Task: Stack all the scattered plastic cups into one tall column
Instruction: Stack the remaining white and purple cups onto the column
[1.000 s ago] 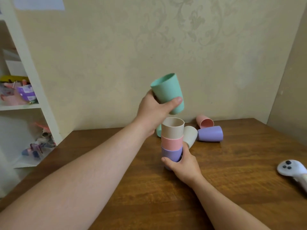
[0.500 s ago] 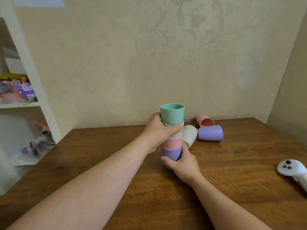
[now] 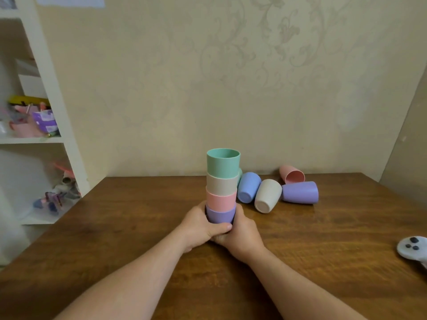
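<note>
On a wooden bench (image 3: 323, 262) set against a patterned wall, a person's left hand (image 3: 201, 229) and right hand (image 3: 242, 236) wrap together around the foot of a column of cups (image 3: 222, 188), the fingers (image 3: 220, 228) of the left hand clenched across the front of the lowest cup while the right hand cups the other side; both hands appear to be grasping the stack at its base. Four nested cups show above the hands: purple at the bottom, then pink, beige and a green cup (image 3: 223, 162) on top, mouth up, the column standing upright near the middle of the bench. The job looks roughly half done. Just to the right of the stack, four cups lie on their sides, not yet stacked: a blue cup (image 3: 248, 187), a beige cup (image 3: 266, 196), a purple cup (image 3: 300, 192) and a pink cup (image 3: 292, 174). A sliver of green behind the column may be a fifth. A white controller (image 3: 412, 248) rests at the bench's right edge.
</note>
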Available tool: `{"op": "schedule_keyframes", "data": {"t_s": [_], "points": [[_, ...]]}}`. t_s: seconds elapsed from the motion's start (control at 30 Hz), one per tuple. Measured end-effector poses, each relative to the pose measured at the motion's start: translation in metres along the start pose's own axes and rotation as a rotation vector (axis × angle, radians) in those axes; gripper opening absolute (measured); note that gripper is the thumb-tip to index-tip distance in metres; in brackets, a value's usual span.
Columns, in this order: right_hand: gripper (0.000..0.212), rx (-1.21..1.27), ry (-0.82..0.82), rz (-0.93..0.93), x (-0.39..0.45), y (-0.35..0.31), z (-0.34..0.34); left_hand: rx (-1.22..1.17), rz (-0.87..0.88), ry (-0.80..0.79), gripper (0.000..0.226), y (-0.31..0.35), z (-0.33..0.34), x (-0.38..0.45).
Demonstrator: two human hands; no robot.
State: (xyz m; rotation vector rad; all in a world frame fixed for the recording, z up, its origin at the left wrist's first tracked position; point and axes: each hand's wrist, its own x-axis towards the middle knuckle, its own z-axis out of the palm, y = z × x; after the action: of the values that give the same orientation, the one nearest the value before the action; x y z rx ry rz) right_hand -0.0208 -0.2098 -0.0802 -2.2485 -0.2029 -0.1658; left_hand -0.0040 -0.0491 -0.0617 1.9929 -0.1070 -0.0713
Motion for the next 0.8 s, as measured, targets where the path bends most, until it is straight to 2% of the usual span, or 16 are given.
{"op": "schedule_keyframes", "data": {"t_s": [0.07,0.1,0.17,0.23,0.3,0.37,0.53,0.63,0.8], "points": [[0.086,-0.126,-0.119,-0.004,0.003,0.0,-0.005,0.045,0.023,0.07,0.064,-0.003,-0.001,0.001],[0.077,-0.228,-0.179,-0.029,0.003,0.0,-0.01,0.062,0.033,0.11,0.066,-0.005,-0.001,0.002],[0.047,-0.483,-0.222,-0.127,0.005,-0.002,-0.03,0.074,0.05,0.173,0.074,-0.009,0.001,0.006],[0.026,-0.622,-0.1,-0.19,0.014,-0.001,-0.059,0.08,0.057,0.207,0.082,-0.013,0.006,0.011],[0.022,-0.615,0.057,-0.078,0.027,0.002,-0.091,0.066,0.064,0.227,0.088,-0.016,0.01,0.015],[0.027,-0.551,0.16,0.126,0.043,0.007,-0.116,0.049,0.073,0.231,0.095,-0.018,0.013,0.017],[0.082,-0.198,0.204,0.56,0.076,0.013,-0.12,0.064,0.079,0.254,0.096,-0.02,0.013,0.015],[0.088,-0.183,0.22,0.614,0.09,0.014,-0.093,0.073,0.087,0.274,0.092,-0.019,0.013,0.014],[0.084,-0.253,0.226,0.661,0.099,0.029,-0.069,0.086,0.086,0.29,0.091,-0.019,0.014,0.015]]}}
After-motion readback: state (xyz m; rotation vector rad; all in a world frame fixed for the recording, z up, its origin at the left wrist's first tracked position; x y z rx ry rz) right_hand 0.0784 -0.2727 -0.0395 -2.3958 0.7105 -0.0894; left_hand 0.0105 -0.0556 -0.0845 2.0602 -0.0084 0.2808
